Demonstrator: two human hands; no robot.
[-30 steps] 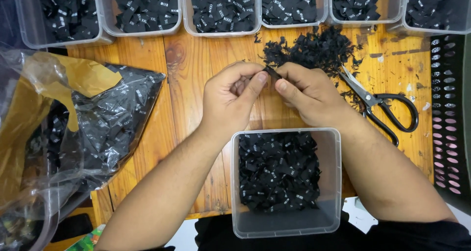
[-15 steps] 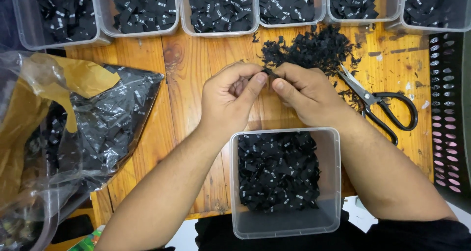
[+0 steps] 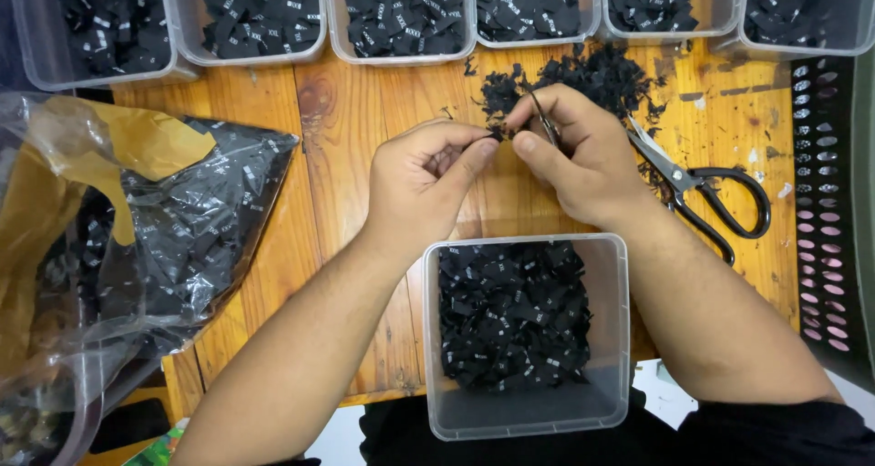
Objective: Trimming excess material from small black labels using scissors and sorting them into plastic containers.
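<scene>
Left hand (image 3: 428, 179) and right hand (image 3: 583, 156) pinch tiny black label (image 3: 497, 134), fingertips tight together. Light, soft, floppy; hold edges. Scissors (image 3: 702, 188) at three o'clock.

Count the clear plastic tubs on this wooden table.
7: six in a row along the far edge, one at the near edge. More may sit out of frame.
</scene>
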